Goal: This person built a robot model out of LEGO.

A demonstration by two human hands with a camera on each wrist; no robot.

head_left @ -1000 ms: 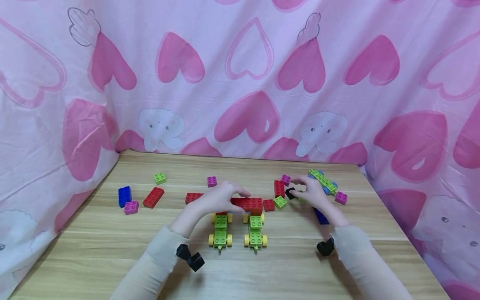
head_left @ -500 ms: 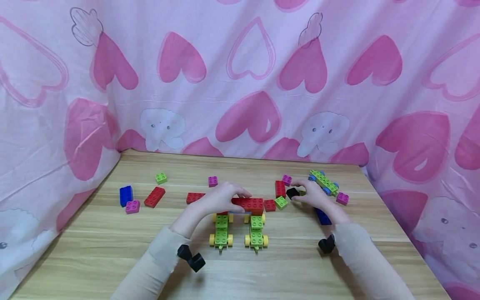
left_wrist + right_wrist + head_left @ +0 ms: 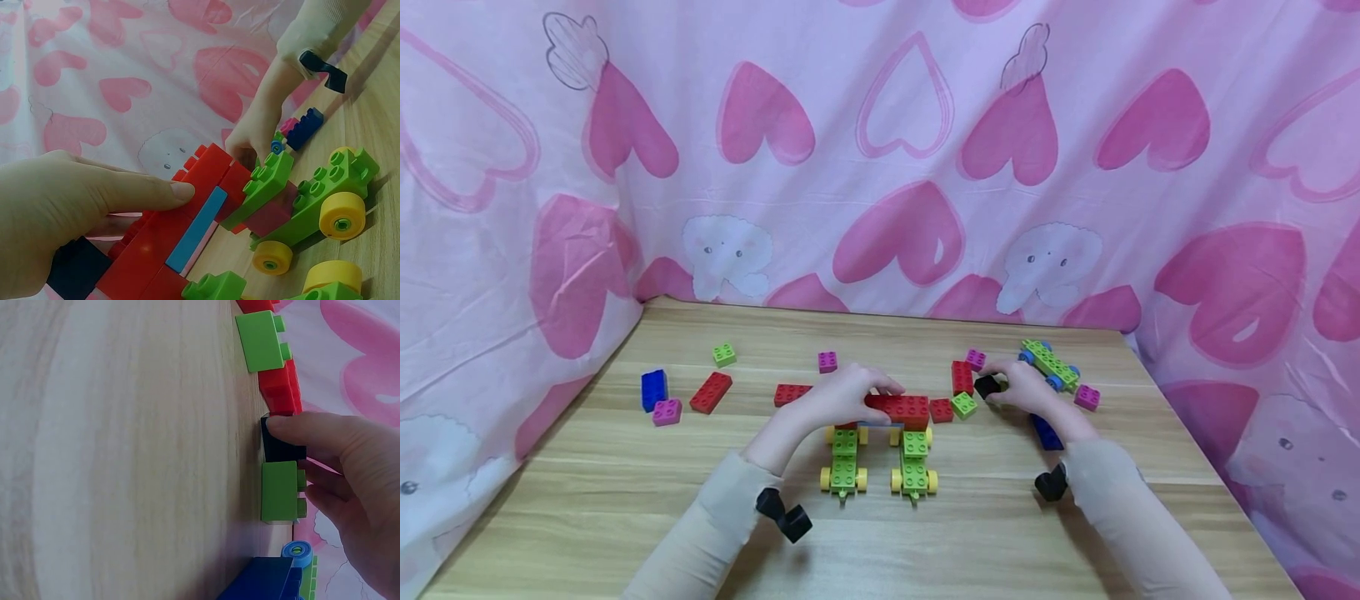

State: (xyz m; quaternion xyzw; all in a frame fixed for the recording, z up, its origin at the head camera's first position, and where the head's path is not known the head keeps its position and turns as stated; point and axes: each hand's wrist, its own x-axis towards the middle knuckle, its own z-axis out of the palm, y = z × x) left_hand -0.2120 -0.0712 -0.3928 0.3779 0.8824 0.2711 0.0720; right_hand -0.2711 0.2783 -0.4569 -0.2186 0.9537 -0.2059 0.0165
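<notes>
My left hand point(image 3: 838, 398) grips a beam of red bricks point(image 3: 910, 408). In the left wrist view its thumb lies on the red bricks point(image 3: 140, 259), above a light blue piece point(image 3: 199, 228). The beam spans the far ends of two green wheeled bases point(image 3: 844, 475) point(image 3: 914, 475) with yellow wheels. At the right, my right hand point(image 3: 1026, 387) pinches a black brick point(image 3: 987, 386) near the table. From the right wrist, the thumb shows on the black brick point(image 3: 281, 442), between a red brick point(image 3: 278, 390) and a green brick point(image 3: 279, 490). The left hand's other fingers are partly hidden.
A red brick point(image 3: 962, 377), a lime brick point(image 3: 964, 406) and a small red brick point(image 3: 941, 410) lie between the hands. A blue-wheeled green base point(image 3: 1048, 364) stands far right; a blue brick point(image 3: 1047, 433) is under the right wrist. Several bricks lie left. Curtains border the table.
The right thumb and fingers have drawn in slightly around the black brick, which has shifted a little toward the hand. The left hand stays on the red beam.
</notes>
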